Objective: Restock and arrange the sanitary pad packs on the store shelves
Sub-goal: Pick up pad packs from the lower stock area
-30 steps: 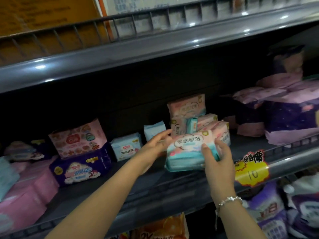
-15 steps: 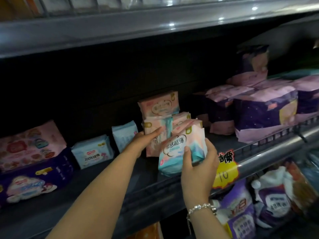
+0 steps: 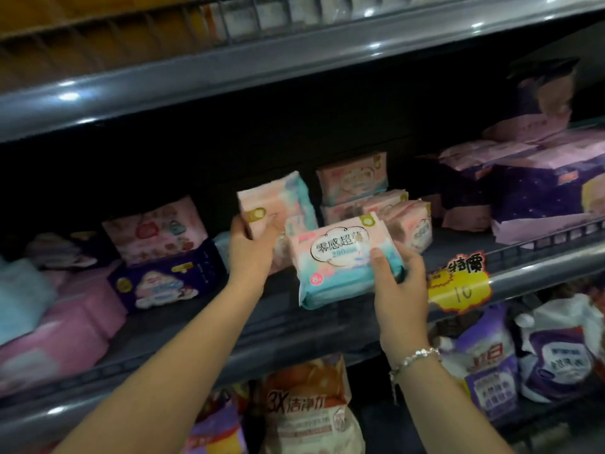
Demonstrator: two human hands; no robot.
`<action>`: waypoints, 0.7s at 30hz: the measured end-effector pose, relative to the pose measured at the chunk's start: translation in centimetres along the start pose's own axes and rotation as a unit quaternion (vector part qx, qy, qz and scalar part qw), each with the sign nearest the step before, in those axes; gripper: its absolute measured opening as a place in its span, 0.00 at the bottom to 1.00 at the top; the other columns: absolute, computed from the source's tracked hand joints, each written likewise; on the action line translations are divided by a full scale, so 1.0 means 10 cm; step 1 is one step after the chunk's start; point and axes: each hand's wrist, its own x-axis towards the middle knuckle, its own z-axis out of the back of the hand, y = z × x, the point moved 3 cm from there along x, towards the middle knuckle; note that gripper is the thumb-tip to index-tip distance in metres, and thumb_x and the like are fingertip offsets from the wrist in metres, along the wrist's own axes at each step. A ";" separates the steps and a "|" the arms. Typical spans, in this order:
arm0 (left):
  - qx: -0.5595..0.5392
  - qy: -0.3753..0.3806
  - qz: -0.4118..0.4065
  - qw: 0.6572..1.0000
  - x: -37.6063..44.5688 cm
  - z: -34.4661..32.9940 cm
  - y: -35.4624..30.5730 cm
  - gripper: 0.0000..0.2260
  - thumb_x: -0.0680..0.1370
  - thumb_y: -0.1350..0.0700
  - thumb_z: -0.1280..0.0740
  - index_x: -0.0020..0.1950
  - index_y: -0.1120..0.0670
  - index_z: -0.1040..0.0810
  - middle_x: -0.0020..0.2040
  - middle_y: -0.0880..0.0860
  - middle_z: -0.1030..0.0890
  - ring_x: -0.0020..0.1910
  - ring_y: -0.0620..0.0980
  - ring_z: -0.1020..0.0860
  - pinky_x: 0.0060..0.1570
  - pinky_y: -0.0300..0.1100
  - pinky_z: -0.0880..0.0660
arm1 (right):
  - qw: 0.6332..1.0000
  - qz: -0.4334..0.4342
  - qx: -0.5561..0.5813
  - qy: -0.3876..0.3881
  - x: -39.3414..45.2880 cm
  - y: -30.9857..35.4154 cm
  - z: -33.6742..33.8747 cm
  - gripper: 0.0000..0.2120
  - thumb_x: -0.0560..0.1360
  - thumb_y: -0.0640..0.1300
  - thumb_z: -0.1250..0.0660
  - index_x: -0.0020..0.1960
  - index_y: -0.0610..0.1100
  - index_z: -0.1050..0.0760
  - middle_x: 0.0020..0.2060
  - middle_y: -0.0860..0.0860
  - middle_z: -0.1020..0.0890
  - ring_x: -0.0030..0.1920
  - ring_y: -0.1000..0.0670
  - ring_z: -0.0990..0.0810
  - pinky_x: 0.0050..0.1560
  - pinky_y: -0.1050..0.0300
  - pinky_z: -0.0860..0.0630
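Now two packs held: left hand (image 3: 250, 253) fingers clamp upright pack (image 3: 271, 204), right hand (image 3: 397, 290) fingers clamp front pack (image 3: 340, 267).

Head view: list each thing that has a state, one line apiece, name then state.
left hand: grips the upright pack.
upright pack: standing on end, held.
right hand: grips the front pack.
front pack: tilted, label toward the camera, held over the shelf edge.
stacked packs: piled on the shelf behind, untouched.
price tag: hanging on the shelf rail.
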 end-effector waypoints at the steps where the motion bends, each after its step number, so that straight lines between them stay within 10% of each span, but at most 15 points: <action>1: -0.017 -0.015 0.005 1.000 -0.06 0.20 -0.02 0.19 0.76 0.47 0.31 0.64 0.50 0.31 0.51 0.46 0.21 0.51 0.46 0.20 0.44 0.40 0.23 | 0.999 -0.024 0.019 0.017 -0.09 -0.01 -0.05 0.08 0.77 0.47 0.34 0.54 0.54 0.28 0.51 0.57 0.22 0.48 0.63 0.22 0.43 0.68 0.25; 6: -0.125 -0.078 0.110 0.983 -0.41 1.28 0.06 0.38 0.68 0.31 0.31 0.71 0.50 0.35 0.61 0.52 0.20 0.53 0.53 0.18 0.50 0.57 0.20 | 0.968 -0.190 0.138 0.085 -0.75 -0.13 -0.40 0.06 0.78 0.46 0.34 0.54 0.52 0.28 0.52 0.48 0.19 0.50 0.49 0.17 0.45 0.51 0.19; 12: -0.155 -0.054 0.240 0.957 -1.16 2.40 0.32 0.35 0.65 0.43 0.27 0.70 0.53 0.30 0.58 0.55 0.18 0.56 0.57 0.19 0.38 0.50 0.19 | 0.936 -0.285 0.134 0.157 -1.57 -0.38 -0.76 0.05 0.77 0.43 0.33 0.52 0.47 0.27 0.53 0.43 0.18 0.50 0.46 0.18 0.45 0.51 0.20; 18: -0.159 -0.053 0.343 0.924 -2.07 3.04 0.72 0.25 0.68 0.50 0.30 0.64 0.53 0.23 0.58 0.57 0.18 0.57 0.58 0.21 0.49 0.49 0.25 | 0.901 -0.358 0.048 0.241 -2.18 -0.61 -0.72 0.09 0.76 0.42 0.33 0.55 0.42 0.28 0.54 0.39 0.20 0.46 0.43 0.18 0.31 0.54 0.22; 21: -0.161 -0.045 0.377 0.911 -2.34 3.24 0.88 0.17 0.68 0.53 0.30 0.56 0.53 0.22 0.49 0.55 0.15 0.45 0.53 0.19 0.43 0.45 0.26 | 0.877 -0.391 -0.005 0.279 -2.39 -0.67 -0.64 0.12 0.75 0.41 0.32 0.57 0.41 0.29 0.54 0.41 0.21 0.46 0.44 0.18 0.36 0.50 0.21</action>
